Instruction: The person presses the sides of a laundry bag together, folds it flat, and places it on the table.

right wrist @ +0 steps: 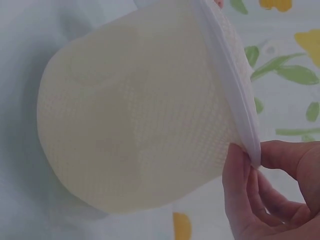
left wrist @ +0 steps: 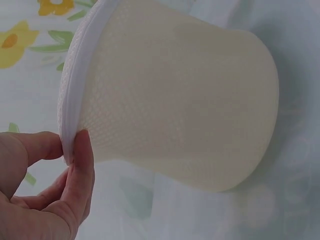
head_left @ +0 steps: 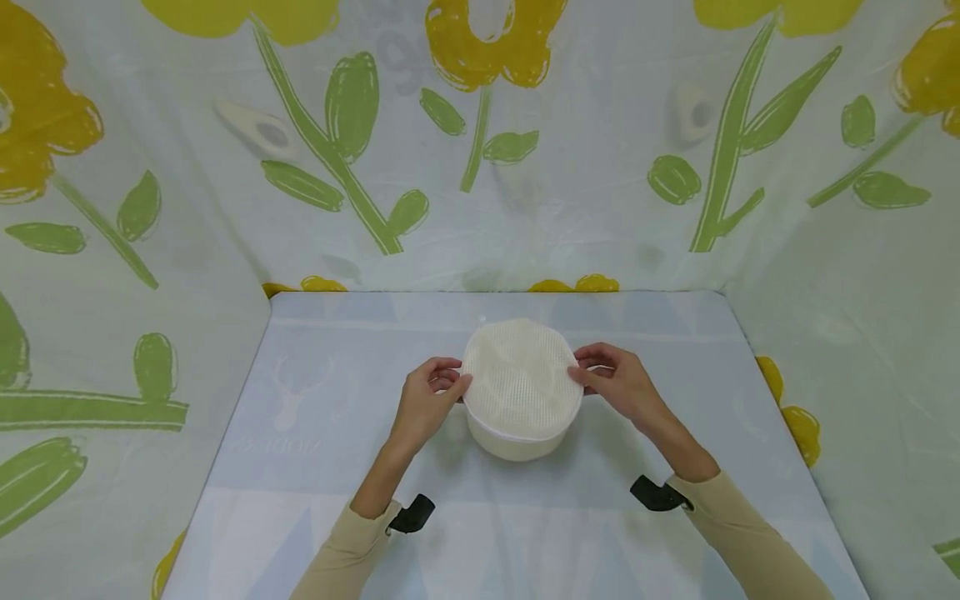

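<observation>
A round cream mesh pouch point(head_left: 521, 387) with a white zip band round its top stands on the pale tablecloth point(head_left: 315, 467) in the middle of the head view. My left hand point(head_left: 429, 398) pinches the band at the pouch's left edge, thumb and forefinger either side of the rim point(left wrist: 70, 135). At the opposite side my right hand point(head_left: 617, 382) pinches the same band point(right wrist: 250, 145). The wrist views show the pouch's netted wall point(left wrist: 180, 100) point(right wrist: 135, 115) bulging between the two grips. Its inside is hidden.
Cloth with yellow flowers and green stems point(head_left: 480, 142) hangs close behind the table and on both sides. Black wrist-camera mounts point(head_left: 411, 514) point(head_left: 656, 494) sit on both beige sleeves.
</observation>
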{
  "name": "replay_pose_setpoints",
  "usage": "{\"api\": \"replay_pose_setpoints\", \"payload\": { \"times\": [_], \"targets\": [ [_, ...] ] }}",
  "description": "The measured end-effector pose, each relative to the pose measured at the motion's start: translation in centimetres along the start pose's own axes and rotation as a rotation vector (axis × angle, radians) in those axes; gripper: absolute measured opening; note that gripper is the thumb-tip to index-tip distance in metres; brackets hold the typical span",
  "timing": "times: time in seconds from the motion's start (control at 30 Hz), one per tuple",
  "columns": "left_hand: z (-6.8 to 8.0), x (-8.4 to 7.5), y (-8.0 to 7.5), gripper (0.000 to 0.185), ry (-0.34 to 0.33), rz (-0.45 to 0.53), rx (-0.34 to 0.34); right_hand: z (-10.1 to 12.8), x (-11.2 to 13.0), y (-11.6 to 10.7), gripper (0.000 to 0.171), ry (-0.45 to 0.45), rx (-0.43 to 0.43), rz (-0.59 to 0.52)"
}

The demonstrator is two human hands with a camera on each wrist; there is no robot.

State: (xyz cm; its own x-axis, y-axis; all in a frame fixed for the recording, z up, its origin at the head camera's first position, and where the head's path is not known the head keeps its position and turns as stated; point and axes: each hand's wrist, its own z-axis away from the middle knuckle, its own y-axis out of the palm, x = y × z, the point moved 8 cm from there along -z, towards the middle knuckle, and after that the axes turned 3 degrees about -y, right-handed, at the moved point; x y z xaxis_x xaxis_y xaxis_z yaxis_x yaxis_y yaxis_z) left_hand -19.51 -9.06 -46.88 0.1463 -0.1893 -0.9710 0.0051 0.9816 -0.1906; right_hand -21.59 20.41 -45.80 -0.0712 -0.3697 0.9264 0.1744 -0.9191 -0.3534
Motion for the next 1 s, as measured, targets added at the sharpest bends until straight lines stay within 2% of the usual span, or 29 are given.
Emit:
{"api": "replay_pose_setpoints", "payload": {
  "times": [0.4, 0.77, 1.0],
  "targets": [
    [0.4, 0.9, 0.1, 0.035, -0.053, 0.060, 0.016, 0.5, -1.1, 0.4, 0.046, 0.040, -0.010, 0.030],
    [0.6, 0.9, 0.6, 0.034, -0.047, 0.051, 0.041, 0.7, -1.4, 0.9, 0.045, 0.006, 0.006, 0.039],
    [0.6, 1.0, 0.7, 0.035, -0.041, 0.031, 0.040, 0.6, -1.6, 0.8, 0.045, 0.021, -0.011, 0.062]
  ]
}}
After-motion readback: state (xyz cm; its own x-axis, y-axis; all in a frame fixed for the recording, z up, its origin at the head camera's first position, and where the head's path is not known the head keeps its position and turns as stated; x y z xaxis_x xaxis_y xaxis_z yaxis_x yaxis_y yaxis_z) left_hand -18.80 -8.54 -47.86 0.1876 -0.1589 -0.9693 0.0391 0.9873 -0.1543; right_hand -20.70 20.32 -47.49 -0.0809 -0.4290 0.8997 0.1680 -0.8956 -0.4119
